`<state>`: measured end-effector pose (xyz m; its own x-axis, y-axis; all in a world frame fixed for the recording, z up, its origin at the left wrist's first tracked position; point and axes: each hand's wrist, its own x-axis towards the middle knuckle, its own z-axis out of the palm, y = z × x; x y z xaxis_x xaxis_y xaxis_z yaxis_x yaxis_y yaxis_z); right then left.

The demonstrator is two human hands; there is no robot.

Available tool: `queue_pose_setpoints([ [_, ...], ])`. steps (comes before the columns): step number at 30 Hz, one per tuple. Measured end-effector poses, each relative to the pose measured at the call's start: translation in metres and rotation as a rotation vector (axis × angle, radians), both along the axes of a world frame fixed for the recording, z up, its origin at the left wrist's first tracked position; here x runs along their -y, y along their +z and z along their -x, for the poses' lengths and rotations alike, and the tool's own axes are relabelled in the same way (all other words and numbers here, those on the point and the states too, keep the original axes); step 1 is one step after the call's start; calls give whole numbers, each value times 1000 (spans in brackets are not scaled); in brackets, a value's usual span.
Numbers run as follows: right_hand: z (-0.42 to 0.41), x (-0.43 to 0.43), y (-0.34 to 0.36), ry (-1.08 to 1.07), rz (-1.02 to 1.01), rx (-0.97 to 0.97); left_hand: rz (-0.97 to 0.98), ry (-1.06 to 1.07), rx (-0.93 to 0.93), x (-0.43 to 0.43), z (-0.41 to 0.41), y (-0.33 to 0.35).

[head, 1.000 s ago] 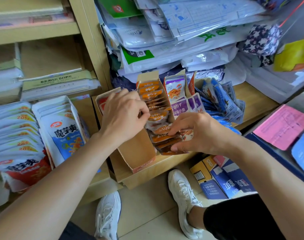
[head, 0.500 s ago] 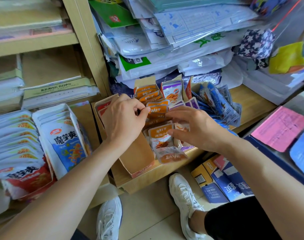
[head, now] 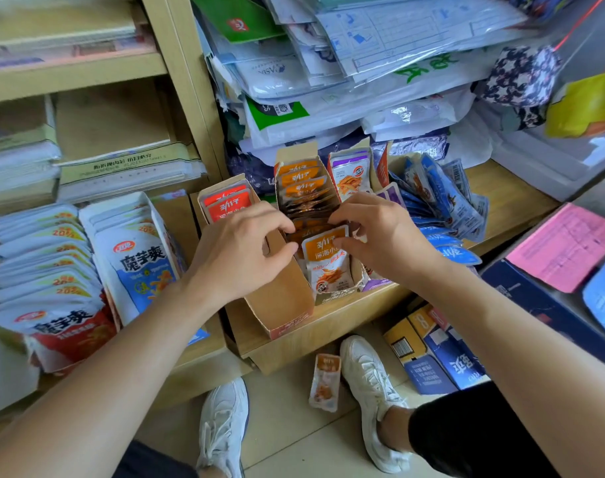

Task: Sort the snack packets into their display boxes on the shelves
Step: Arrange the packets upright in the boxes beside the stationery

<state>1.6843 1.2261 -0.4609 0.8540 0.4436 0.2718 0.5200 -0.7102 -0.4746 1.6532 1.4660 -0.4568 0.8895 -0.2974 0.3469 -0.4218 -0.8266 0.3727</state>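
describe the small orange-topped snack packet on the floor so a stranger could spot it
Find the light wooden shelf holding the cardboard display boxes, then look down to the pale floor. The orange-topped snack packet lies flat beside the right white shoe, the only packet off the shelves.

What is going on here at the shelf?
A person is arranging the orange packets that stand in a row in their display box on the shelf. The right hand pinches the front packet, and the left hand seems to grip the box wall beside it. One stray packet lies on the floor by a white shoe.
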Motion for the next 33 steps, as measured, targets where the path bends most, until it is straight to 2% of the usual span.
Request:
queue_pose_setpoints([
  [6,0,-9,-6,-89,-13,91,-60,-10,-52,-13,10,-6],
  [11,4,-11,-5,-117,-47,88,-74,29,-80,-23,12,-8],
  [16,12,-4,-1,-157,-113,-5,-68,66,104,-6,11,-5],
  [21,17,-4,-7,-200,-137,-40,-26,24,144,15,1,-10],
  [24,14,-10,-7,-189,-192,-67,63,50,93,17,-5,-12],
  [29,15,-14,1,-117,-129,-146,194,106,27,11,-3,-14],
  [33,16,-12,4,-159,-200,-109,175,85,76,9,-5,-9],
])
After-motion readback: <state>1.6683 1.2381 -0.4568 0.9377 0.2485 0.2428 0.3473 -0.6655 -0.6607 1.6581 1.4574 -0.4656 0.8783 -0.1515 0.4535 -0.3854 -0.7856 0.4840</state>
